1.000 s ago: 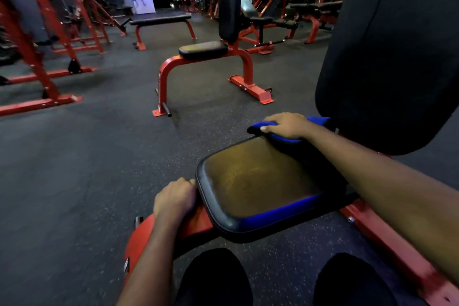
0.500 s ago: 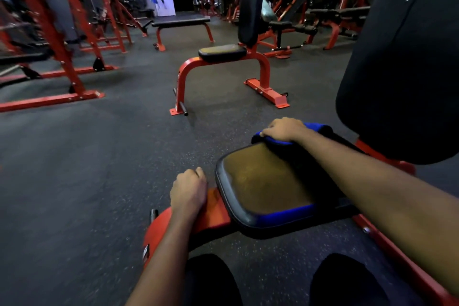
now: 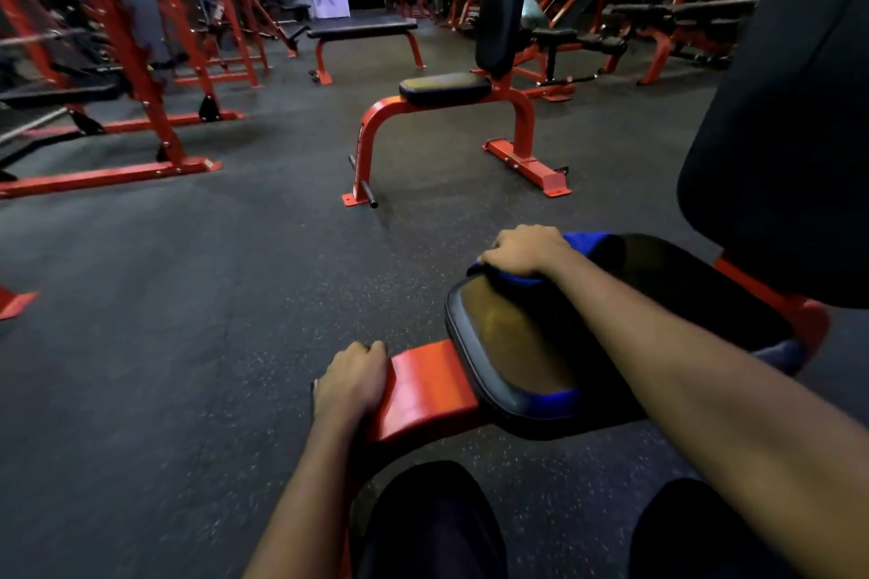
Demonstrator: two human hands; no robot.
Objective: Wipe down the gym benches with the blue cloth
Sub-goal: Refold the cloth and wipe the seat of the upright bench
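Right hand [image 3: 522, 252] gripped the blue cloth [image 3: 583, 242], fingers curled over it, at the far edge of the seat pad [image 3: 517, 343]; the pad's bare face lay nearer the person than the cloth; left hand [image 3: 350, 378] clasped the red frame [image 3: 423, 386] beside the pad, apart from the cloth.

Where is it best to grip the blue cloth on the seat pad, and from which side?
Grip the blue cloth at its bunched middle, from above, where the right hand holds it on the far edge of the seat pad. The pad backs it from below, and the backrest blocks the right side. The left hand grips the red frame.
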